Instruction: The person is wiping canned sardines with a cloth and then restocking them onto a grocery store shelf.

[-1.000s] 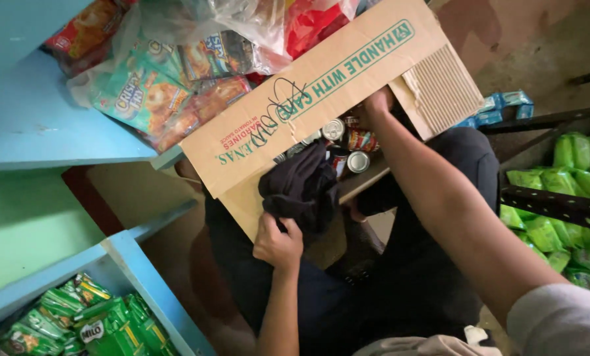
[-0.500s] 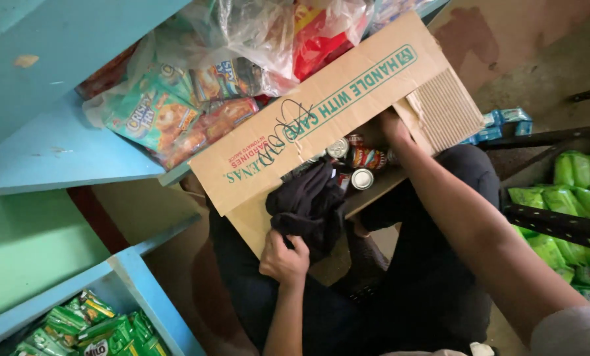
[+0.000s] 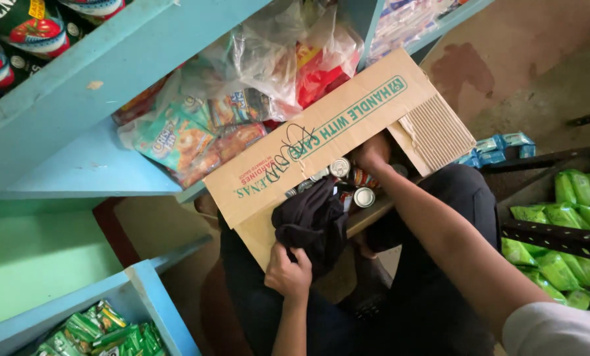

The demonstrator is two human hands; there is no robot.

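Observation:
An open cardboard box (image 3: 321, 142) rests on my lap, with several small tin cans (image 3: 364, 196) inside. My left hand (image 3: 288, 271) grips a black cloth (image 3: 313, 222) that drapes over the box's near edge. My right hand (image 3: 372, 153) reaches into the box among the cans, its fingers hidden behind the raised flap; I cannot tell whether it holds a can.
Light blue wooden shelves (image 3: 77, 165) stand at the left, holding bagged snack packets (image 3: 196, 135) in clear plastic. Green packets (image 3: 100, 329) fill the bottom shelf. More green packets (image 3: 558, 224) sit on a dark rack at the right. Small blue packs (image 3: 502, 145) lie on the floor.
The view has swung down and right, so the box sits lower in the picture. My right hand stays inside the box and my left hand keeps its hold on the black cloth.

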